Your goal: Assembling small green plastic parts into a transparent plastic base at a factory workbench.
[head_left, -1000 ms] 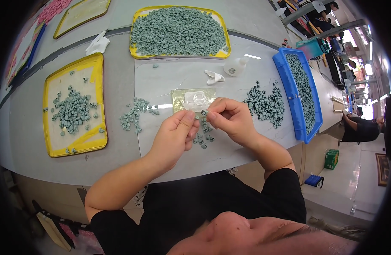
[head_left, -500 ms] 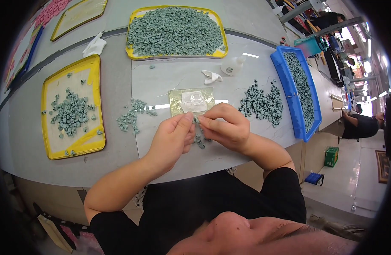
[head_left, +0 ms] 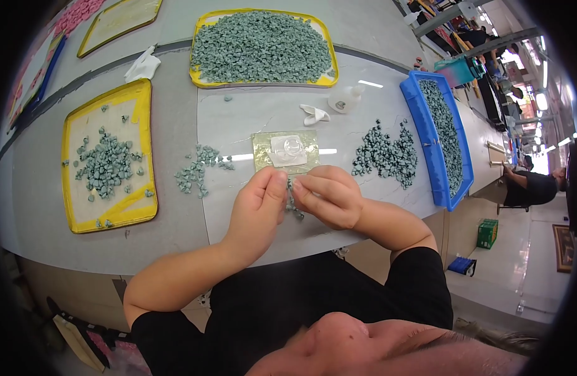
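Grey worktable [head_left: 175, 250], workshop behind. My left hand [head_left: 258, 207] and right hand [head_left: 326, 197] meet frame centre, fingertips pinched shut on small green piece [head_left: 290, 188], below gold plate [head_left: 286, 151]. Piece looks light, hard, slippery; I judge edge pinch safest.

Both hands sat at the near table edge, the left hand [head_left: 257, 210] and right hand [head_left: 326, 197] fingertips together over a few green pieces [head_left: 293, 203]. Just beyond them lay a gold card [head_left: 263, 147]. Bare table ran between a left heap [head_left: 197, 172] and a right heap [head_left: 386, 153]. The left yellow tray [head_left: 144, 125] bounded the left side, the blue bin [head_left: 426, 138] the right. The far yellow tray [head_left: 197, 69], a white scrap [head_left: 315, 114] and a small bottle [head_left: 346, 101] stood across the far reach.
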Demonstrator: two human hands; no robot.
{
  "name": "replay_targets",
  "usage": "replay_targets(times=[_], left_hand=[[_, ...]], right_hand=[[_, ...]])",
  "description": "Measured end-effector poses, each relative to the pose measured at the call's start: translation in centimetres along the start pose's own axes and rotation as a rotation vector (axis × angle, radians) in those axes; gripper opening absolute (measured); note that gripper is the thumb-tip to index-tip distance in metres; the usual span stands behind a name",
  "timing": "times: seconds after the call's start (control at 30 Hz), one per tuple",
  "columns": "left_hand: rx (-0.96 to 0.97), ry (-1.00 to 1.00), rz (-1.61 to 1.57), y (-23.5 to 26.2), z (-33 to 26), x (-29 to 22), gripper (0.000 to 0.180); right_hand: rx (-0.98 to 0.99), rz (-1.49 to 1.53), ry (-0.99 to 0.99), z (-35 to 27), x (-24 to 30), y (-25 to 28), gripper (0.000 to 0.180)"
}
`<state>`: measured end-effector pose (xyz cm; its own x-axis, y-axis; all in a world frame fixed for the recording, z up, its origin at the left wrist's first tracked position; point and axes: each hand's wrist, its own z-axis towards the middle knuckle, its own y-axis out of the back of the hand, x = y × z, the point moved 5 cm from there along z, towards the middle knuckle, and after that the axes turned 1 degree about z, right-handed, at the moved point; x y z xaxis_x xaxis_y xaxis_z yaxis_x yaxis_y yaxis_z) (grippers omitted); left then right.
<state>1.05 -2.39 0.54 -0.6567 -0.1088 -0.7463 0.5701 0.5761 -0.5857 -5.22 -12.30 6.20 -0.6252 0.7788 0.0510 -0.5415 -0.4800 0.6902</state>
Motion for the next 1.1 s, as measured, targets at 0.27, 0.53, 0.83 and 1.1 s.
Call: replay_targets(times=[0.27, 0.53, 0.83, 1.1], left_hand=[[-0.096, -0.238, 0.313, 1.1, -0.4, -1.2, 0.023], [-0.114, -0.319, 0.422, 0.0, -0.3, -1.1, 0.021], [-0.086, -0.159, 0.599, -1.6, 0.1, -1.4, 0.023], [-0.11, 0.126, -0.093, -1.2, 1.1, -0.6, 0.013]], right_hand=[[-0.073, 0.422, -0.571, -0.4, -1.5, -1.2, 0.027], [-0.095, 0.223, -0.401, 0.1, -0.5, 0.0, 0.025], [0.407, 0.314, -0.741, -1.4, -4.6, 4.0, 0.02], [0.752, -0.02, -1.096, -6.5, -7.5, 7.3, 0.019]])
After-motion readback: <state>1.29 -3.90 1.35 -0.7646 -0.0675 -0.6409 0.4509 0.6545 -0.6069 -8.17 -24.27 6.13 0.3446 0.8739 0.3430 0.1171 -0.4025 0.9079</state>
